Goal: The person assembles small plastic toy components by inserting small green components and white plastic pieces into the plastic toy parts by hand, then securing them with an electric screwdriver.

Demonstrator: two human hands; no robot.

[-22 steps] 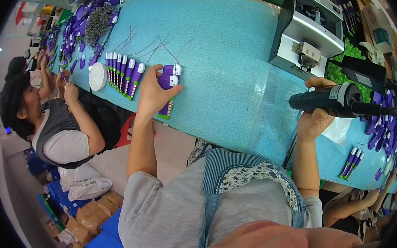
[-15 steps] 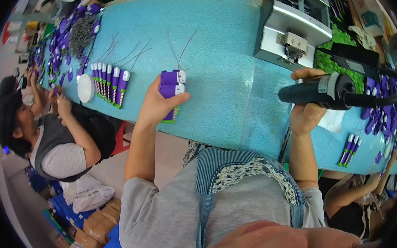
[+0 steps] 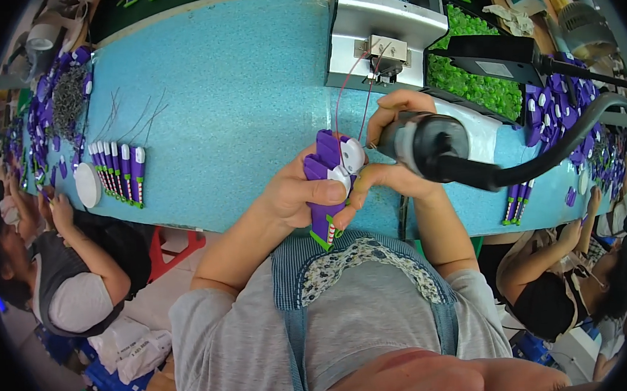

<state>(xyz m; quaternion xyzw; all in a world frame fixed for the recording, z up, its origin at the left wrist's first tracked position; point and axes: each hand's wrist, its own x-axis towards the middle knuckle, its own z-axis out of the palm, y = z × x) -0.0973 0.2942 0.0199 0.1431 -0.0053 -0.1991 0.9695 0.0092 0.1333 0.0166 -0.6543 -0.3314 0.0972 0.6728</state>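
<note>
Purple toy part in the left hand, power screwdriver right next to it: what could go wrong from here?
1. The left hand grips the purple toy part in mid-air, so the power screwdriver in the right hand could slip toward the fingers.
2. Thin red wires hang close to the tool and might snag.
</note>
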